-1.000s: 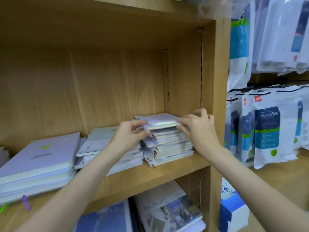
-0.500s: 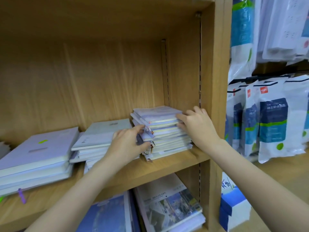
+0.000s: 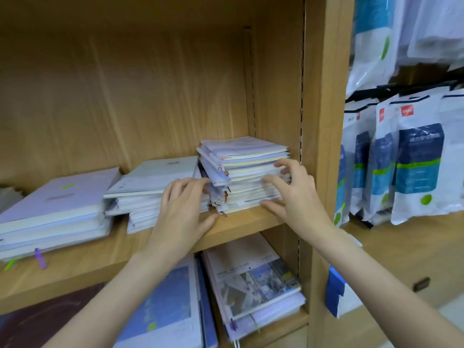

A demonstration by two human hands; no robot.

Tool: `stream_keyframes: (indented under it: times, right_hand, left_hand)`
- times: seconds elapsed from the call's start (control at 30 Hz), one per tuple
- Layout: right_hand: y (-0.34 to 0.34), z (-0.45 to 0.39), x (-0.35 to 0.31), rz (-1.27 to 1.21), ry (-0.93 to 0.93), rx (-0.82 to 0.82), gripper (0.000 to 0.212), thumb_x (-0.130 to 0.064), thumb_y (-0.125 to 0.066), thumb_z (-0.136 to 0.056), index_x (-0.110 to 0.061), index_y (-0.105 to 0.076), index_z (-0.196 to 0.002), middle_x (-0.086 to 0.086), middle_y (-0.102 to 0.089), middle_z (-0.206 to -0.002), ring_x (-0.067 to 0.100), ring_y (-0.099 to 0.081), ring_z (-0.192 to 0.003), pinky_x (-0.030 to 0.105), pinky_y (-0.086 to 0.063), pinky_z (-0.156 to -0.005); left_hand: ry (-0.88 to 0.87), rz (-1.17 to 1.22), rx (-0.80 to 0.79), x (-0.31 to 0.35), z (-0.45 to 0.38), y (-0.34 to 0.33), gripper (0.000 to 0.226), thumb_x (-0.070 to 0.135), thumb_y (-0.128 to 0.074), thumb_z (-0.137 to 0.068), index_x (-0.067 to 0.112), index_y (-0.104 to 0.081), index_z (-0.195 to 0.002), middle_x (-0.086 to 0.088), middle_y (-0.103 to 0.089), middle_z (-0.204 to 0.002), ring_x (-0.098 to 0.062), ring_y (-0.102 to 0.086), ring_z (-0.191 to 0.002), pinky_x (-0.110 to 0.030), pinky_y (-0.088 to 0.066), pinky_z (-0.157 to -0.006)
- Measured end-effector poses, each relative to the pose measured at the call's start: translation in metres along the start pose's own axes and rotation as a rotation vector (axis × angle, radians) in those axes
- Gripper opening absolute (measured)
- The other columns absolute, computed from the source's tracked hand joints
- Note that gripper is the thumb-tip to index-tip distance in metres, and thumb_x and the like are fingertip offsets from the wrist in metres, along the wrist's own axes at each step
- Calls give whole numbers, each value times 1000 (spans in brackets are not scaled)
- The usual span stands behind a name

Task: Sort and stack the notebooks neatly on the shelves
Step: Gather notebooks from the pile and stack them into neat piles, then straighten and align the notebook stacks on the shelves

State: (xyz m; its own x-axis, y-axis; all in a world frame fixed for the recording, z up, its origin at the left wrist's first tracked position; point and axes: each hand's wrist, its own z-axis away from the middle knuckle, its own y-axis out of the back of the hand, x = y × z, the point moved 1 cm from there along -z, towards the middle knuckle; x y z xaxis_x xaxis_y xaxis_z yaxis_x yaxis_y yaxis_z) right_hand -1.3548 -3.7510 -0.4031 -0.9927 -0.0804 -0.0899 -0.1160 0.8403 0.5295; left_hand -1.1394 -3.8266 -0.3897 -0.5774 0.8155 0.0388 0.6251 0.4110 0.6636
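Observation:
A stack of small pale notebooks (image 3: 244,156) stands at the right end of the wooden shelf (image 3: 105,257). My left hand (image 3: 184,209) lies against the stack's left corner, fingers reaching round its lower books. My right hand (image 3: 291,192) grasps the front right edge, thumb under the bottom book and fingers curled onto the middle ones. Left of it lies a stack of mid-size pale notebooks (image 3: 153,179), skewed. A stack of larger lavender notebooks (image 3: 55,204) lies further left.
The shelf's right wall (image 3: 324,121) stands close beside the small stack. Below, the lower shelf holds blue-covered books (image 3: 165,305) and picture-covered books (image 3: 253,275). Hanging white and blue packets (image 3: 414,156) fill the rack on the right.
Both hands slid down from the top of the small stack to its lower part. The right hand came round from the stack's right side to its front edge.

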Motion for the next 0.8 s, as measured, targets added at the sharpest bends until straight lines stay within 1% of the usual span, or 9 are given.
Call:
stream_keyframes:
  times: [0.13,0.27,0.33,0.47,0.53,0.63,0.7,0.73,0.8]
  right_hand:
    - [-10,-15,-24,39,-106,-5,70,-41,-87,-53,-11,-54,-107,14,-46,-116,33,-46,-105,41,-35,-83]
    - [-17,-17,-39,35,-137,-68,84,-53,-81,-56,-16,-49,-125,11,-39,-127,29,-34,-121,44,-26,-99]
    - [-17,-19,-40,40,-129,-94,83,-55,-80,-57,-17,-49,-124,11,-39,-127,29,-34,-119,44,-25,-98]
    - [-15,-2,-37,70,-97,69,56,-40,-80,-66,-13,-58,-109,13,-51,-112,28,-45,-105,44,-36,-88]
    - [-8,18,-29,-12,-155,168,50,-38,-74,-72,-10,-58,-110,14,-51,-112,24,-42,-104,39,-35,-84]
    - [3,58,-19,-134,-139,226,46,-38,-62,-80,-5,-57,-111,16,-50,-112,23,-44,-104,32,-37,-85]
    - [-7,92,-21,-177,-66,88,43,-36,-64,-80,-6,-55,-110,12,-50,-109,22,-47,-102,32,-43,-87]
    - [-19,112,-23,-180,-18,-52,46,-37,-69,-77,-9,-53,-111,10,-51,-110,22,-48,-102,36,-47,-85]
    - [-48,146,-32,-142,75,-410,66,-41,-77,-69,-15,-47,-121,10,-51,-123,25,-47,-113,48,-49,-88]
  left_hand:
    - [26,58,-18,1,2,0,70,21,-79,-70,13,-46,-131,13,-53,-110,-11,-31,-119,-29,-20,-107]
    - [-12,171,74,-6,9,5,49,5,-70,-75,9,-53,-121,8,-49,-112,-12,-38,-115,-13,-13,-109]
    - [-5,148,99,-8,13,7,34,11,-59,-80,9,-57,-114,4,-55,-109,-13,-39,-116,-11,-19,-105]
    - [-30,111,57,-7,20,11,38,26,-41,-83,9,-57,-112,-1,-61,-111,-16,-37,-125,-30,-30,-105]
    - [-54,82,63,-3,29,15,37,22,-38,-84,8,-57,-113,-2,-59,-116,-19,-36,-129,-35,-32,-106]
    - [-159,75,155,8,67,12,29,8,-41,-86,4,-60,-107,-7,-61,-113,-24,-47,-114,-29,-33,-101]
    - [-257,75,88,10,107,-6,26,7,-41,-86,10,-57,-106,-4,-59,-113,-23,-49,-109,-29,-35,-98]
    - [-257,55,4,6,128,-20,26,11,-42,-86,14,-54,-108,-2,-57,-114,-22,-49,-110,-31,-37,-96]
    - [-120,-17,-211,-9,162,-46,33,30,-44,-84,19,-49,-115,-2,-55,-117,-22,-44,-114,-41,-45,-91]
